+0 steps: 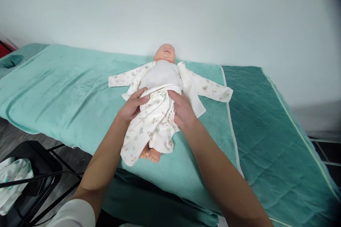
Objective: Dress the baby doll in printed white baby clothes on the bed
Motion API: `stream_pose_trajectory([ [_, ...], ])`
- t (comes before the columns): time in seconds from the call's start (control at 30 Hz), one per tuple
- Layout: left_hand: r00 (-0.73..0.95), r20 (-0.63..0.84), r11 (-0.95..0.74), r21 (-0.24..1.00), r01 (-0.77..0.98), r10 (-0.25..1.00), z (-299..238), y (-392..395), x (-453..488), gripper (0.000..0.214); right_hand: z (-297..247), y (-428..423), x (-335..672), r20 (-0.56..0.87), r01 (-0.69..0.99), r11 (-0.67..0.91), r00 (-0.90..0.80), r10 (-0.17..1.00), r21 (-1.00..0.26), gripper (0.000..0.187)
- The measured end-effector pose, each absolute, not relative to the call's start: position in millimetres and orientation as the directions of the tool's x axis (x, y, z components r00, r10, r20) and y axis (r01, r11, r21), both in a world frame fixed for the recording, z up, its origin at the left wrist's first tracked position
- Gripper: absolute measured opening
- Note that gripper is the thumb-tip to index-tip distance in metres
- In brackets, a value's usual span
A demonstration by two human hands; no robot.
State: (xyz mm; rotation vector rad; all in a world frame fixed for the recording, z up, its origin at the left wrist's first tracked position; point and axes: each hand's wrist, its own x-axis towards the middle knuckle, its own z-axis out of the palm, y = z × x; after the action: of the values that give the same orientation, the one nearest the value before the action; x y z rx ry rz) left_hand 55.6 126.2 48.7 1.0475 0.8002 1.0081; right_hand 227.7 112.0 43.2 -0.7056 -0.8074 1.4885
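Observation:
A baby doll [166, 54] lies on its back on the bed, its head toward the wall and its bare feet toward me. An open, patterned white baby jacket [213, 89] is spread out under it, sleeves out to both sides, over a plain white top [161, 74]. Patterned white baby pants [149, 124] cover its legs, with the waistband across the belly. My left hand [134, 104] grips the pants at the left side of the waist. On the right side, my right hand [182, 108] has its thumb over the waistband; its other fingers are mostly hidden.
A light green cover [80, 85] lies across the bed, with a darker quilted cover [261, 120] to the right. A white wall [170, 10] stands behind. At the lower left, a black chair [39, 152] holds a patterned white cloth [16, 177].

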Motion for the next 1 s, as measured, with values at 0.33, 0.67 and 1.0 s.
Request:
stream_pose_trajectory([
  [0.33, 0.526, -0.115, 0.239, 0.955, -0.174, 0.843, 45.6, 126.7, 46.5, 0.060, 42.4, 112.8, 226.5, -0.008, -0.535, -0.001, 0.012, 1.000, -0.845, 0.046],
  [0.67, 0.430, -0.025, 0.232, 0.869, -0.437, 0.903, 31.3, 124.5, 44.3, 0.058, 63.6, 102.4, 242.5, 0.052, 0.003, 0.061, -0.489, 0.871, -0.998, 0.053],
  [1.0, 0.396, -0.038, 0.157, 0.949, -0.273, 0.917, 41.9, 121.4, 51.0, 0.052, 54.0, 100.2, 233.5, -0.028, -0.261, -0.074, -0.176, 0.984, -0.962, 0.036],
])
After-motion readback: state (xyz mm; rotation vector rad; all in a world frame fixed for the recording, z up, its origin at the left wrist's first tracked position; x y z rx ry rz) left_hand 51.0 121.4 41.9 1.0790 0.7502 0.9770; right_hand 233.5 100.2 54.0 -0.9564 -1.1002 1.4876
